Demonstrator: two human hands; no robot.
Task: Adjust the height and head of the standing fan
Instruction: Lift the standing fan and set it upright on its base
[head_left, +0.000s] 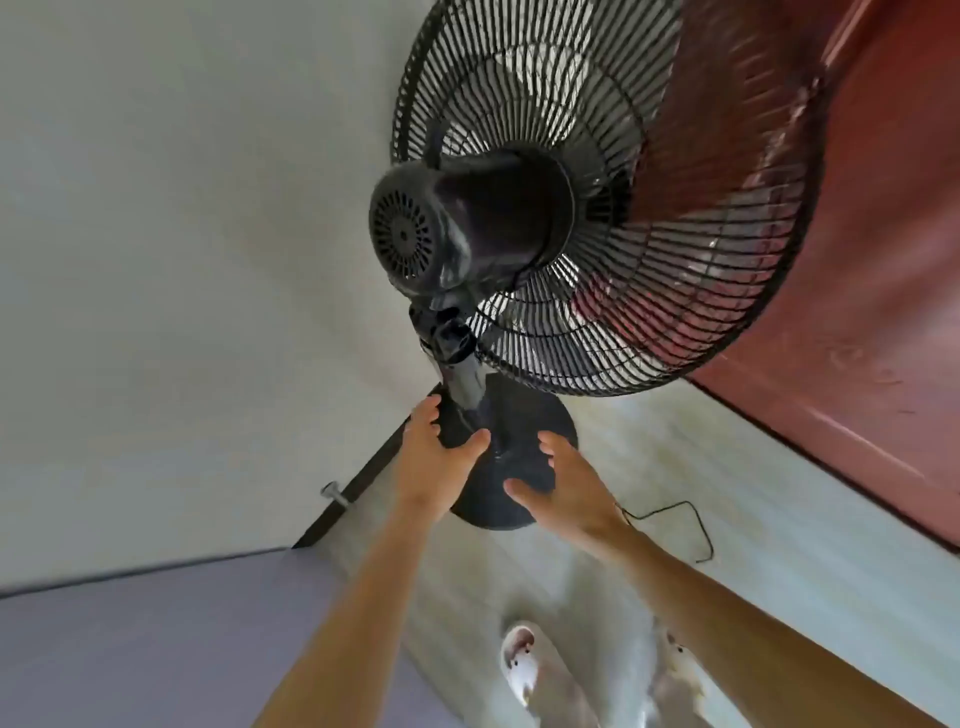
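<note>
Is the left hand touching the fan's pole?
Cannot tell. In the head view the left hand is open and curls around the lower part of the pole. Blur and the steep downward angle hide any contact or gap.

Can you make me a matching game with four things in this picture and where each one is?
Things:
1. black wire fan cage
2. round black fan base
3. thin black power cord
4. left hand

Places:
A. lying on the pale floor, to the right of the base
B. spread open beside the lower pole
C. on the floor, at the foot of the pole
D. high up, in front of the reddish-brown door

Right pairs: 1-D, 2-C, 3-A, 4-B
</note>
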